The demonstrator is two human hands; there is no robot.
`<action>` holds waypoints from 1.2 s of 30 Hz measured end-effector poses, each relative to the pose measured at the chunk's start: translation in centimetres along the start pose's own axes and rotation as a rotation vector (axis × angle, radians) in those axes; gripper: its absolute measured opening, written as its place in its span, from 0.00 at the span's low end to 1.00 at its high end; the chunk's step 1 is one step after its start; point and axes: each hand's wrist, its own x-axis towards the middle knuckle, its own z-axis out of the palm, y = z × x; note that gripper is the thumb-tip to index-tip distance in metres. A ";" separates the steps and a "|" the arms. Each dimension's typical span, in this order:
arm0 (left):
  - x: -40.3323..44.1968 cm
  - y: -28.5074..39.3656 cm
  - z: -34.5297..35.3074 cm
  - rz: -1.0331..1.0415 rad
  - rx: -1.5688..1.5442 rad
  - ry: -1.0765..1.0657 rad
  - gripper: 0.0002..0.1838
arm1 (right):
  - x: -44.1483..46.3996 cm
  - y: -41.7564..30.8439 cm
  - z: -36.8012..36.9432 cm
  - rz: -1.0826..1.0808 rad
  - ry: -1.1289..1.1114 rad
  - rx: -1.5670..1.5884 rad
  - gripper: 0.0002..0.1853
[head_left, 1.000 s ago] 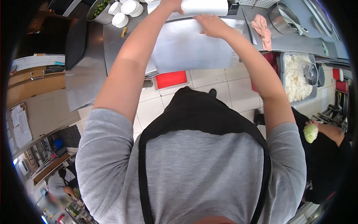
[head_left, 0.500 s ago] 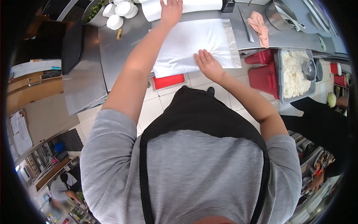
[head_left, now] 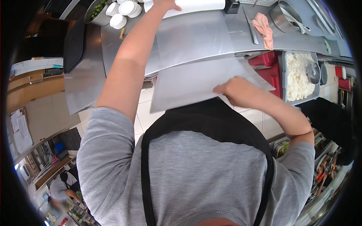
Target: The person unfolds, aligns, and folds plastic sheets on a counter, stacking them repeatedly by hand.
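A translucent plastic sheet (head_left: 188,81) lies over the counter's front edge and hangs toward my apron. My right hand (head_left: 233,90) pinches its near part, fingers closed. At the top of the view, my left hand (head_left: 167,5) rests on a white roll (head_left: 203,5), its thumb apart from the other fingers. More clear film (head_left: 194,35) lies flat on the steel counter between the roll and the front edge.
Stacked white lids (head_left: 118,21) and a pot of green limes (head_left: 98,10) stand at the back left. On the right are a knife (head_left: 252,30), a pink cloth (head_left: 264,30), a metal pot (head_left: 283,17) and a tub of white shreds (head_left: 299,77). Another person (head_left: 328,116) stands at the right.
My right hand has moved from lying flat on the film to a closed grip nearer my body, drawing the sheet over the edge. My left hand has shifted up on the roll.
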 end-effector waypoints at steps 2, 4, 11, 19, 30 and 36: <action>0.3 -0.6 0.2 0.013 0.004 0.005 0.48 | 1.2 2.0 -1.7 0.011 0.114 0.110 0.14; 0.5 -1.1 0.5 0.054 -0.001 0.008 0.47 | 4.2 5.4 -3.2 0.056 0.111 -0.036 0.14; 2.4 -2.4 1.8 0.246 0.063 0.015 0.43 | 16.9 15.7 -2.0 0.154 0.621 -0.375 0.24; -2.2 1.1 6.1 0.249 0.117 0.512 0.24 | 14.9 9.7 9.7 0.155 0.449 -0.358 0.30; -2.7 4.6 1.0 -0.058 0.056 0.209 0.56 | 7.6 3.6 7.6 0.136 0.416 -0.199 0.19; 1.3 0.2 0.6 -0.090 -0.205 0.043 0.55 | 1.2 -0.5 4.3 0.066 0.148 -0.094 0.19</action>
